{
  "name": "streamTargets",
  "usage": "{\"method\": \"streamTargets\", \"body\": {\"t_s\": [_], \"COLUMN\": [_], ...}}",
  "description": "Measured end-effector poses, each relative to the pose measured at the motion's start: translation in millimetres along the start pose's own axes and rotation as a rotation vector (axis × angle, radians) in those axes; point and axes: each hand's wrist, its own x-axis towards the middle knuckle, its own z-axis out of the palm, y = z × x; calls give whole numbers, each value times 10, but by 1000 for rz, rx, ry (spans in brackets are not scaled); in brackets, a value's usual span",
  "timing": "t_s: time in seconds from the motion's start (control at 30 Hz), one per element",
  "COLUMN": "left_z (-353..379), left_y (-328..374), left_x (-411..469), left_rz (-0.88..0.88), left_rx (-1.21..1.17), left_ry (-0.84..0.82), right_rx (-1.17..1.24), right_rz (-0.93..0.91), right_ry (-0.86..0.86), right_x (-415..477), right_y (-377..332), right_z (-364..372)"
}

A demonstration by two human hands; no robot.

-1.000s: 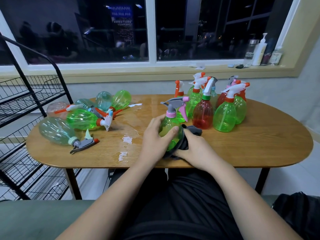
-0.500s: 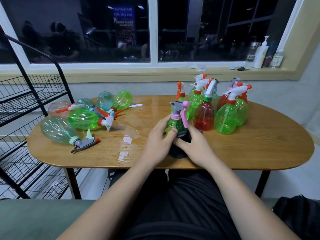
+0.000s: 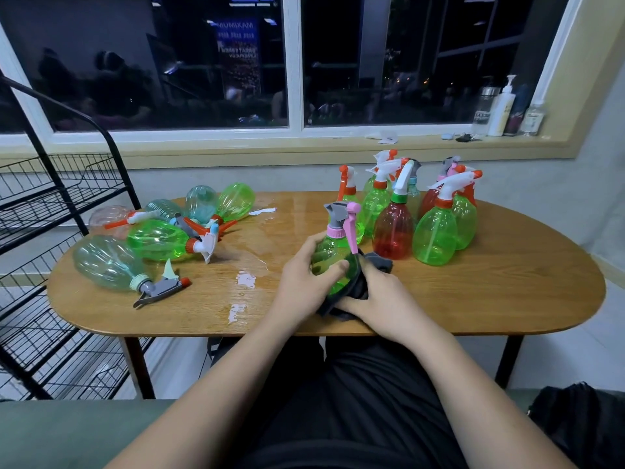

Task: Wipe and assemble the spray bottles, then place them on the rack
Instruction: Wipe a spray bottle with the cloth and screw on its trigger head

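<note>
A green spray bottle [image 3: 333, 262] with a grey and pink trigger head stands near the table's front edge. My left hand [image 3: 306, 282] grips its body from the left, thumb across the front. My right hand [image 3: 378, 299] holds a dark cloth [image 3: 358, 289] against the bottle's right and lower side. Behind it stand several upright assembled bottles, among them a red one [image 3: 394, 231] and a green one [image 3: 434, 235]. On the left lie several bottles on their sides, including a clear teal one [image 3: 105, 262] and a green one [image 3: 159, 240].
A black wire rack [image 3: 40, 211] stands left of the wooden oval table [image 3: 473, 299]. Wet patches and worn spots [image 3: 245, 277] mark the tabletop's middle. Bottles and small items sit on the windowsill [image 3: 500, 113] at the back right. A dark bag [image 3: 581, 424] lies at the lower right.
The green bottle has been turned in my hands, its trigger head swinging from pointing left to pointing toward me. The cloth has slid around the bottle's lower right side.
</note>
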Motion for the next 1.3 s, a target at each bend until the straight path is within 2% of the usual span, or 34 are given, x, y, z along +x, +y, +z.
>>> {"method": "streamTargets", "body": {"t_s": [0.1,0.27,0.33,0.6,0.7,0.87,1.1,1.3], "left_z": [-9,-78,-89,66,109,43,86,122], "left_y": [32,219,271,327,367,371,372,387], "left_x": [40,84,86,-4,6,95,-17,84], "left_rz": [7,41,47,92,134,155,187,238], "left_rx": [-57,-245,-287,-255,-255,-184,-167,-75], "left_ry": [42,162,175,165,176,227,154,162], "right_rx": [105,256,350,1216,1411,1491,1565,1573], "right_rz": [38,126,130,321,330,335,336,337], "right_ry": [53,389,427,436,451,348,466,337], "right_x": [-4,-81,-108,32,22,-44,72,49], "right_y": [-28,26,23,-194,-318,-300,-220,-150], "right_z": [-13,-17,-17,-53,-56,-5,-243,-122]}}
